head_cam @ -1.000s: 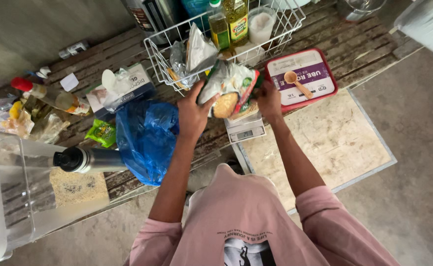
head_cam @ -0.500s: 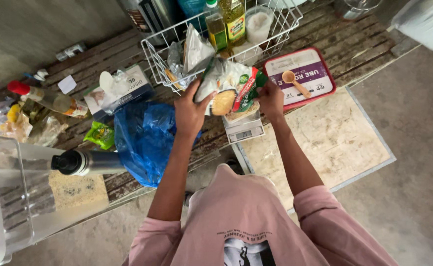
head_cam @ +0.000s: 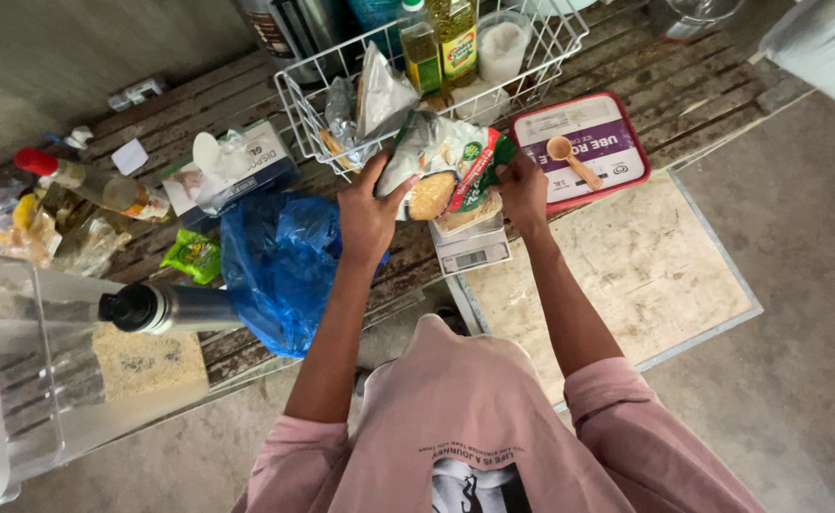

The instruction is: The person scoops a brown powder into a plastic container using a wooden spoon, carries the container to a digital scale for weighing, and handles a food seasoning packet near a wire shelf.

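Observation:
Both my hands hold a crumpled plastic food packet [head_cam: 441, 166], white with green and red print and a window showing pale crumbs. My left hand [head_cam: 368, 217] grips its left side. My right hand [head_cam: 522, 190] pinches its right, green edge. The packet is tilted over a small white kitchen scale [head_cam: 474, 249], where a shallow container of pale crumbs [head_cam: 470, 217] sits under it. A white wire basket [head_cam: 327, 109] stands just beyond the packet.
The basket holds oil bottles [head_cam: 441, 43], a jar and bags. A red-rimmed lid [head_cam: 617, 133] with a wooden spoon [head_cam: 574, 160] lies to the right. A blue plastic bag [head_cam: 279, 266], a steel flask [head_cam: 165, 309], a glove box [head_cam: 237, 166] and bottles lie on the left.
The packet and both hands have shifted slightly, and the packet tilts more over the scale. The view has moved a little closer.

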